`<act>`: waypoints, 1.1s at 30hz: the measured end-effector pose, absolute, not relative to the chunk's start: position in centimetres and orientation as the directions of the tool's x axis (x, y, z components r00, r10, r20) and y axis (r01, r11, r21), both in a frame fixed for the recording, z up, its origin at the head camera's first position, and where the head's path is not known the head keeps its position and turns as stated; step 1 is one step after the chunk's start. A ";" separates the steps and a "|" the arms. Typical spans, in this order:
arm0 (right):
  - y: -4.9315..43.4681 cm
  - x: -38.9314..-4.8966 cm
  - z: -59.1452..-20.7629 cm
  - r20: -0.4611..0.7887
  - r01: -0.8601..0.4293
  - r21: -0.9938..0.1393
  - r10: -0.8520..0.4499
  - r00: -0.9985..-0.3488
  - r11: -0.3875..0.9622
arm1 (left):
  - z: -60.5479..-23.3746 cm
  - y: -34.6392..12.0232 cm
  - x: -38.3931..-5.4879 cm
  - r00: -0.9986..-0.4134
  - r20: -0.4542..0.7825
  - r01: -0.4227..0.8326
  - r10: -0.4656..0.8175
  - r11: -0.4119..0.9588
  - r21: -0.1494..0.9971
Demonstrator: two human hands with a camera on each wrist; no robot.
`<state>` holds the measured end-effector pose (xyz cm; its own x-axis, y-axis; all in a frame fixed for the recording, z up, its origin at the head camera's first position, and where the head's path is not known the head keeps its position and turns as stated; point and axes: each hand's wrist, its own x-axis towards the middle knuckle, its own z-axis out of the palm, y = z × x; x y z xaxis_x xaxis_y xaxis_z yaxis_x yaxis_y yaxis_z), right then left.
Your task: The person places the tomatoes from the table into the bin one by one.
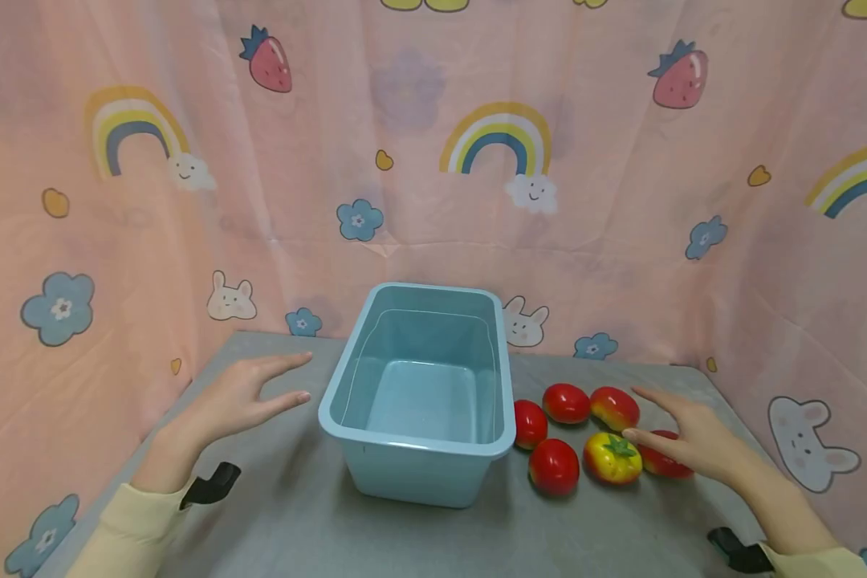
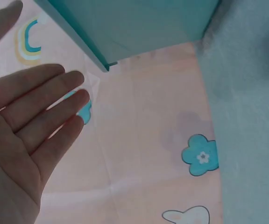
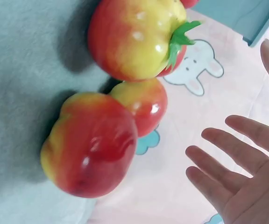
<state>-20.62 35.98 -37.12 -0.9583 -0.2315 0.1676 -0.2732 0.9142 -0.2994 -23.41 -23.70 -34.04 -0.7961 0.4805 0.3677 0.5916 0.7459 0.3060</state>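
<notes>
A light blue plastic tub [image 1: 419,449] stands in the middle of the table with nothing inside it. To its right lie several red tomatoes [image 1: 553,467]; one, a yellow-and-red tomato [image 1: 612,458], has a green leafy top facing up. My right hand [image 1: 701,437] hovers over the rightmost tomato [image 1: 657,459], partly covering it in the head view, its fingers extended and holding nothing. In the right wrist view that tomato [image 3: 95,144] shows red with a yellow end. My left hand [image 1: 242,397] is held in the air left of the tub, fingers straight, thumb apart, palm bare.
The grey table [image 1: 274,514] reaches back to a pink curtain [image 1: 318,160] printed with rainbows, flowers and rabbits, which also hangs along both sides. Black straps [image 1: 213,485] sit at both wrists, at the cuffs of pale yellow sleeves [image 1: 133,530].
</notes>
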 end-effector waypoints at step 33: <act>40.6 -18.9 -40.5 0.114 -0.144 -0.355 -0.110 -0.987 0.924 | -32.3 -21.4 -21.8 -0.735 0.361 0.676 0.574 0.655 0.337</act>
<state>-18.90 40.61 -40.54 -0.9874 -0.1096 0.1144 -0.1437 0.9239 -0.3545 -21.75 -21.39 -32.29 -0.7353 0.5738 0.3608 0.6764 0.6547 0.3373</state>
